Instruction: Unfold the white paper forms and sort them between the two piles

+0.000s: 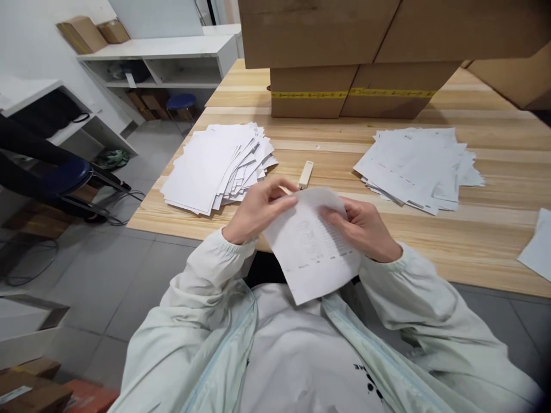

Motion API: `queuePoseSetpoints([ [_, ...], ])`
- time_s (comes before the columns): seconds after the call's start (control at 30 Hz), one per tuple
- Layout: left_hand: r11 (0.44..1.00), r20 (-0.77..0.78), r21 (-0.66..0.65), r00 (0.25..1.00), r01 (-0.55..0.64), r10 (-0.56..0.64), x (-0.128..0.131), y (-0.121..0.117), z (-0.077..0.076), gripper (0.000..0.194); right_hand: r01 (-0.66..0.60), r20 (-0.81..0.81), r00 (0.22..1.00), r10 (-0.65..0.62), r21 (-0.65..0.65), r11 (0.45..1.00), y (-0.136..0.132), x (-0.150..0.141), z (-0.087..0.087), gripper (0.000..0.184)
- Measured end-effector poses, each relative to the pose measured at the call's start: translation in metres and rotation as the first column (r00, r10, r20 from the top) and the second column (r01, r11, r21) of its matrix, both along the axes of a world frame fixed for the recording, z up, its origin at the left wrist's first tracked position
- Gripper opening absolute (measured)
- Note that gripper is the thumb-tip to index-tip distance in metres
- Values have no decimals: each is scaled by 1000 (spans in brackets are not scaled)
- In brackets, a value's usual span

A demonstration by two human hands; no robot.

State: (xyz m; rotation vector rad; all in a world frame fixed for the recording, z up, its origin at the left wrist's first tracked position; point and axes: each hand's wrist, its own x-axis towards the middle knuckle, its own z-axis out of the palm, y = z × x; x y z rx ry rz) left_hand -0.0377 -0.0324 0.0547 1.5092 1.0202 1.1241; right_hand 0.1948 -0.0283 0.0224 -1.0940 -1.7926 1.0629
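A printed sheet of paper [316, 252] is held up between my two hands, over the near edge of the table and in front of my body. My left hand [266, 207] pinches its upper left corner, thumb on top. On the other side my right hand [364, 226] grips the upper right edge, with the thumb lying on the print. Just beyond the sheet lies a small cream-coloured, stick-like object [306, 174], its kind unclear. Left of my hands is a thick, fanned stack of papers [215, 166]; a looser paper pile [415, 166] lies to the right.
Large cardboard boxes [314, 86] with yellow tape stand at the back of the wooden table [318, 135]. Another sheet [538, 246] lies at the far right edge. Off to the left, a person's dark-clothed leg [26, 137] is near a blue stool [66, 175].
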Motion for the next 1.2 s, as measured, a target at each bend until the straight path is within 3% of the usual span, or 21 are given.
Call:
queuePoseSetpoints([
  [0.03,992,134,-6,983,-128,128,3,-3,-7,25,86,-63,994,-87,-7,996,0,-5,-9,37],
  [0.1,940,350,-87,873,-331,340,11,-14,-24,44,238,-196,950,-243,-50,970,1,-9,-25,36],
  [0.17,894,422,-171,789,-414,446,20,-27,-41,58,299,-291,902,-318,-107,948,0,-10,-37,34],
  [0.27,902,411,-139,804,-409,429,36,-44,-58,65,283,-347,884,-313,-136,950,-2,-12,-45,33],
  [0.43,894,371,-109,817,-434,442,46,-47,-66,62,409,-350,855,-383,-2,913,-11,-18,-55,44],
  [0.53,889,366,-112,813,-444,453,42,-43,-70,63,556,-274,816,-509,129,821,-18,-18,-65,56],
  [0.63,892,376,-115,812,-437,446,39,-40,-74,67,650,-188,758,-624,285,704,-23,-18,-73,47],
  [0.7,896,383,-126,812,-426,440,39,-39,-77,71,672,-197,738,-646,315,671,-24,-18,-73,37],
  [0.77,899,375,-150,818,-412,437,39,-38,-78,74,659,-253,752,-609,262,705,-22,-17,-70,27],
  [0.83,901,359,-177,826,-396,434,39,-37,-78,77,573,-313,800,-512,146,806,-19,-15,-66,17],
  [0.93,911,364,-207,836,-356,410,37,-36,-78,83,372,-374,861,-346,-3,928,-12,-7,-59,21],
  [1.07,910,360,-223,837,-350,411,36,-35,-79,97,259,-345,907,-242,2,966,-10,2,-52,24],
  [1.2,910,370,-222,833,-349,410,36,-34,-80,103,235,-316,923,-220,10,972,-12,2,-47,22],
])
